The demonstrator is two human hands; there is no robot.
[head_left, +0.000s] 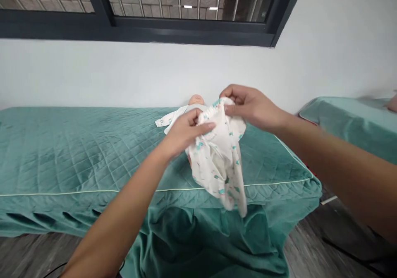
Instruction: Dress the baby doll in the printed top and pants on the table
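A pair of white baby pants point(214, 154) with a green print hangs from both hands, its legs dangling past the bed's front edge. My left hand point(189, 131) pinches the waistband on its left side, thumb in front. The other end of the waistband is gripped by my right hand point(248, 104), thumb and fingers closed on it. Behind the pants a baby doll point(196, 99) lies on its back. It wears a white printed top point(167, 118), one sleeve stretched out to the left. Most of the doll's body is hidden by the pants and my left hand.
The doll lies on a bed with a green quilted cover point(77, 154) that drapes over the front. A white wall and a dark-framed window point(186, 32) stand behind it. Another green-covered bed point(350, 112) is on the right, past a gap. Dark floor point(310, 236) shows below.
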